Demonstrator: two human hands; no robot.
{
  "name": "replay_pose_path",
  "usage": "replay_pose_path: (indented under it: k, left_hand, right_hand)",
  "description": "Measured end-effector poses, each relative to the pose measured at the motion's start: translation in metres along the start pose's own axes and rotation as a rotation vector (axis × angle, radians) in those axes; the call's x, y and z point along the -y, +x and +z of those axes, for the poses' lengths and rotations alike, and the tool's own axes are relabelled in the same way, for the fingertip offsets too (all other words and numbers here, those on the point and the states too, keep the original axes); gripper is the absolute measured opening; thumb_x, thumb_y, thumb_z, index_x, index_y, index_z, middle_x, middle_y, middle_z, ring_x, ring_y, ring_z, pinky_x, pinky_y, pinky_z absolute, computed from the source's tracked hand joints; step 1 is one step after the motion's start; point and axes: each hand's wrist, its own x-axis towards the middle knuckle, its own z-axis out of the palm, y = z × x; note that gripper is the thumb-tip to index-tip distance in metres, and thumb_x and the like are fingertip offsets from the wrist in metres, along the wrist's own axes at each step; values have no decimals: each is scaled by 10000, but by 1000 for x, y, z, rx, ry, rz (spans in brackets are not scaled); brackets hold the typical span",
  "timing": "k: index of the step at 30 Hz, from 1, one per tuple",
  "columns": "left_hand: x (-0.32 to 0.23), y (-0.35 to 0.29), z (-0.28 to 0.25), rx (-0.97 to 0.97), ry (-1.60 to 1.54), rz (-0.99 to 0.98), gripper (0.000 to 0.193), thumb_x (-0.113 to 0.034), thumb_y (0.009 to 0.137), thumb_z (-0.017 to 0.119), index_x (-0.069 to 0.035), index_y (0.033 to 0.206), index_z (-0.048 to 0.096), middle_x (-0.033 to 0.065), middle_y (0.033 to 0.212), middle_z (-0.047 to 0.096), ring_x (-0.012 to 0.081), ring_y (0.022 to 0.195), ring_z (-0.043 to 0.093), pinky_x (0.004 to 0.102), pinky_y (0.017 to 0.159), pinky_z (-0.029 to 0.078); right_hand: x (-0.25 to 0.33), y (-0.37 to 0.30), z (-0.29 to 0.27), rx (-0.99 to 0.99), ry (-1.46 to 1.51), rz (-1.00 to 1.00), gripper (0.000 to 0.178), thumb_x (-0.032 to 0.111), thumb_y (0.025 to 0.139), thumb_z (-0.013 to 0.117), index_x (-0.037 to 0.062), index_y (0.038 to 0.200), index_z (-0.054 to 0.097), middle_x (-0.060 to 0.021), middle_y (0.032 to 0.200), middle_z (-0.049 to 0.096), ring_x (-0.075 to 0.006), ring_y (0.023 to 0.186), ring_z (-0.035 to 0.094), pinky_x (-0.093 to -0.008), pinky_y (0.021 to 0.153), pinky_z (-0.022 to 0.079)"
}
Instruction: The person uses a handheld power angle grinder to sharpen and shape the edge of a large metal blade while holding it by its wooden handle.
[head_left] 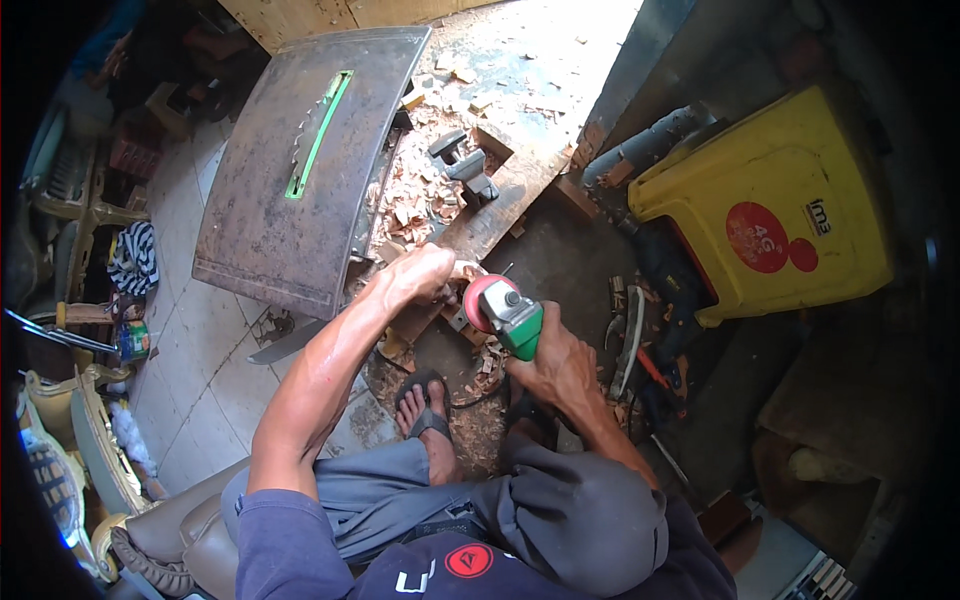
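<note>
Gripping an angle grinder point(514, 318) amid wood shavings point(412, 205)

Holding the angle grinder to the right of the near end of a brown metal saw table point(250, 215), with a right hand point(558, 362) closed firmly around the green housing point(527, 342). Pointing the red disc point(474, 303) back toward the saw table, close beside a left hand point(425, 272). Holding that left hand apart from the right, curled and partly out of sight, at a pale wooden piece point(466, 269) just off the saw table's near right side; cannot tell how tightly clamped, or whether in contact with the disc.

Likely to handle, in the angle grinder's case, as stiff and dense, heaviest toward the metal head, and liable to twist in a loose grasp. Best taken by the green housing, well behind the red disc. Likely to prove light and rigid, in the wooden piece's case, and prone to slip or chip; best gripped on the side away from the disc.

Framed by a wooden plank point(525, 190) and a dark metal clamp point(468, 168) beyond the saw table's right edge, by a yellow plastic stool point(800, 190) well to the saw table's right, and by a striped cloth point(134, 258) to the saw table's left.
</note>
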Motion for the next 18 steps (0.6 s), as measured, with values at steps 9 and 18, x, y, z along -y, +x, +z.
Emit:
replay_pose_path:
  k: [9,18]
  left_hand:
    - [-23,-9,-10,-31,-84,-49,147,-53,842,699,17,972,689,290,855,715,434,834,738,499,686,565]
    - [-29,-28,-14,-63,-39,29,197,-161,998,509,7,965,606,303,880,691,461,842,714,540,699,543]
  right_hand:
    - [-14,-4,2,26,55,152,755,311,773,770,10,1343,376,-323,1024,710,-550,933,686,-612,811,529]
    - [-20,14,-4,136,198,255,870,386,733,782,-22,1373,358,-373,1037,696,-547,1011,690,-568,891,537]
